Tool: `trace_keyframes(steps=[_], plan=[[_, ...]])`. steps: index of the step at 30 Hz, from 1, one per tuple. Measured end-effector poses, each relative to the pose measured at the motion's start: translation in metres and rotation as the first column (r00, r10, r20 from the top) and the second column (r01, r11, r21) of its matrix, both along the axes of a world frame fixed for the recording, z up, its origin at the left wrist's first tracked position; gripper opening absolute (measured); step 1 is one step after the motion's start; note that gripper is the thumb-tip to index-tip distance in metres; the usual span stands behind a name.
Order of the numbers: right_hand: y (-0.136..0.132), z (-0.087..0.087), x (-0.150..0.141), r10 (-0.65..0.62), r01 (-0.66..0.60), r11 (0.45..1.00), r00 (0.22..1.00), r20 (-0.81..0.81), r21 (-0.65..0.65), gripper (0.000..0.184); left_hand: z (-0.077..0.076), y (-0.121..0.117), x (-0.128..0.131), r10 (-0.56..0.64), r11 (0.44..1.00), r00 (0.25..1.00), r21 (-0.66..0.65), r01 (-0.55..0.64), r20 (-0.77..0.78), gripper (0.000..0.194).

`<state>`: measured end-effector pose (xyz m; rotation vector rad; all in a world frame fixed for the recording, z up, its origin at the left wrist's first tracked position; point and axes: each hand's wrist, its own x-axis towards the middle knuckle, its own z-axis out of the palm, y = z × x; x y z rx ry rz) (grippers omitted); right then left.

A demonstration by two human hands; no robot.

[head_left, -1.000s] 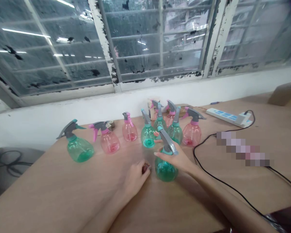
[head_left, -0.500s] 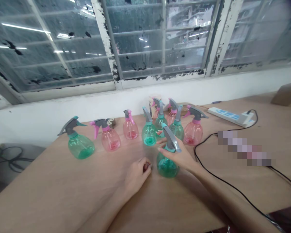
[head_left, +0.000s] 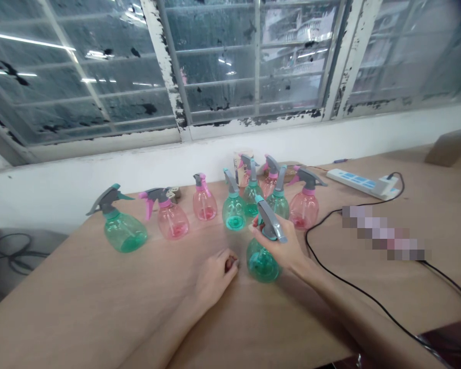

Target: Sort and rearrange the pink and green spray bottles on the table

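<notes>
My right hand (head_left: pixel 282 246) is closed around the neck of a green spray bottle (head_left: pixel 263 261) that stands on the table with green liquid inside. Its grey and teal spray head (head_left: pixel 269 218) points away from me. My left hand (head_left: pixel 217 277) rests on the table just left of this bottle, loosely curled, and nothing shows in it. Behind the held bottle are green spray bottles (head_left: pixel 235 211) and pink ones, including a pink spray bottle (head_left: pixel 304 209) at the right. Further left stand another pink spray bottle (head_left: pixel 172 221) and a green spray bottle (head_left: pixel 126 230).
A white power strip (head_left: pixel 361 183) with a plug lies at the back right. Its black cable (head_left: pixel 341 281) curves across the table's right side. A cardboard box (head_left: pixel 449 147) sits at the far right. Behind the table is a white wall (head_left: pixel 100 177) below barred windows.
My right hand's fingers have closed in around the bottle's neck; before, they were stretched out beside it. My left hand has stayed curled in place. The view has shifted slightly.
</notes>
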<state>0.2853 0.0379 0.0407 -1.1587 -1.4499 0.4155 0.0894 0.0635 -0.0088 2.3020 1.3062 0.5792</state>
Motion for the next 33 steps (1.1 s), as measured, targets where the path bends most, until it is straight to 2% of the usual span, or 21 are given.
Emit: trace_keyframes(steps=[3,8,16,20,28,33], plan=[[0.000,0.002,0.000,0.026,-0.026,1.000,1.000,0.010,-0.007,0.015,0.000,0.000,0.000,-0.011,1.000,1.000,0.002,0.011,0.005,0.014],[0.005,-0.005,-0.001,0.078,-0.080,0.996,0.996,-0.038,-0.034,0.038,0.002,-0.001,0.000,-0.018,1.000,1.000,0.000,0.018,-0.009,0.015],[0.004,-0.008,0.001,0.085,-0.087,0.995,0.995,-0.046,-0.043,0.048,0.005,-0.002,0.002,-0.016,1.000,1.000,0.005,0.016,-0.027,0.014],[0.003,-0.007,0.001,0.092,-0.093,0.995,0.995,-0.047,-0.040,0.048,0.001,0.000,0.001,-0.018,1.000,1.000,0.020,0.018,-0.010,0.014],[0.003,-0.008,0.001,0.121,-0.127,0.989,0.989,-0.083,-0.073,0.027,0.003,-0.002,0.001,-0.024,0.999,0.999,0.032,0.026,-0.047,0.016],[0.003,-0.008,0.001,0.098,-0.100,0.993,0.994,-0.038,-0.055,0.035,0.003,-0.002,0.001,-0.021,0.999,0.999,0.045,0.023,-0.041,0.015]])
